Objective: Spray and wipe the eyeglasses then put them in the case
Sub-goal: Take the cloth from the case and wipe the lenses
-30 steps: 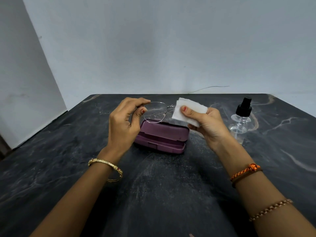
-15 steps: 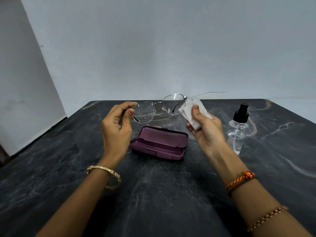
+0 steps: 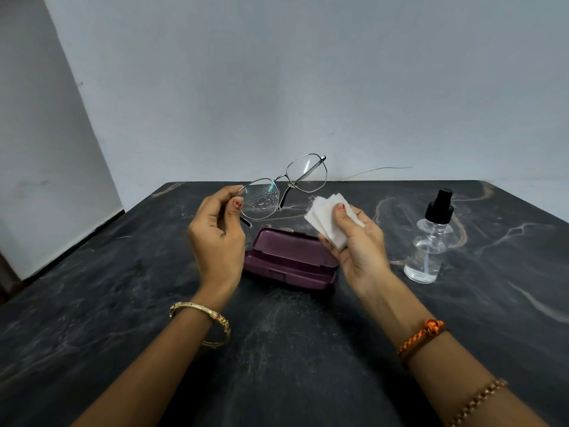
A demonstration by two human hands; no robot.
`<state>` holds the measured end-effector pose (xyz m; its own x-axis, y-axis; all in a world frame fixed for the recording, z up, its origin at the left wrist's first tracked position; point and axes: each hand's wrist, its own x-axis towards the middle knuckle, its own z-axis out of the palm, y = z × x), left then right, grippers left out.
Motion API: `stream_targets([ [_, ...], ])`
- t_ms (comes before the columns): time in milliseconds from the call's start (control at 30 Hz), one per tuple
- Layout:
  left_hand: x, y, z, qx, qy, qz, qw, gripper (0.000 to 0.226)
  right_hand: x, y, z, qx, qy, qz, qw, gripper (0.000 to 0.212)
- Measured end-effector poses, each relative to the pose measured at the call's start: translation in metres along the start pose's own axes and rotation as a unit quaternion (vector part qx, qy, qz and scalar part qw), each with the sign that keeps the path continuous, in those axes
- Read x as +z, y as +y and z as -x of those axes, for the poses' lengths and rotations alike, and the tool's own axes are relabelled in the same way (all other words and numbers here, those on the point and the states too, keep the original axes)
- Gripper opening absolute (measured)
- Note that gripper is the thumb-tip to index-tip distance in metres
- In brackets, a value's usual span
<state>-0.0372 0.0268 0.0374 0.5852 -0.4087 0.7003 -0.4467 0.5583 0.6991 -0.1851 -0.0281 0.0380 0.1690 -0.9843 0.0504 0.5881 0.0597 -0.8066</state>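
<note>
Two hands are in view over one dark marbled table [image 3: 92,303]. The left hand [image 3: 215,232] is raised, with its thumb and curled fingers pinching the outer rim of one pair of glasses [image 3: 284,186]. The glasses are held in the air, tilted so that they climb up and away to that hand's right. They have two lenses: the lens nearest the left hand is speckled with droplets, and the farther, higher one shows only a streak of glare. One folded temple shows as a dark bar crossing behind the lenses.

The right hand [image 3: 357,241] sits level with the left, palm turned inward. Its thumb pins one white folded cloth [image 3: 326,220] against the fingers. The cloth fans out in several layers above the thumb and stands apart from the glasses, just below the higher lens.

Between and below the two hands lies one purple case [image 3: 289,260] on the table, lid open and tipped back away from the person. One clear spray bottle [image 3: 431,245] with a black pump top stands upright, just beyond the right hand's outer side, untouched.

The left wrist carries one gold bangle [image 3: 203,322]. The right forearm carries two bands, one orange [image 3: 421,334] and one beaded [image 3: 474,402]
</note>
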Motion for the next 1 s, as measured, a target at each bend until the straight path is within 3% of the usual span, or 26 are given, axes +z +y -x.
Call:
stream_targets([
  [333, 0.004, 0.001, 0.008, 0.032, 0.003, -0.019, 0.999, 0.023, 0.017, 0.016, 0.015, 0.054, -0.095, -0.121, 0.987, 0.011],
  [567, 0.006, 0.003, 0.012, 0.058, -0.002, -0.044, 0.997, 0.023, 0.022, 0.021, 0.021, 0.071, -0.119, -0.167, 0.976, 0.012],
  [1000, 0.008, 0.002, 0.017, 0.081, -0.015, -0.054, 0.995, 0.019, 0.025, 0.026, 0.028, 0.084, -0.115, -0.145, 0.979, 0.012],
])
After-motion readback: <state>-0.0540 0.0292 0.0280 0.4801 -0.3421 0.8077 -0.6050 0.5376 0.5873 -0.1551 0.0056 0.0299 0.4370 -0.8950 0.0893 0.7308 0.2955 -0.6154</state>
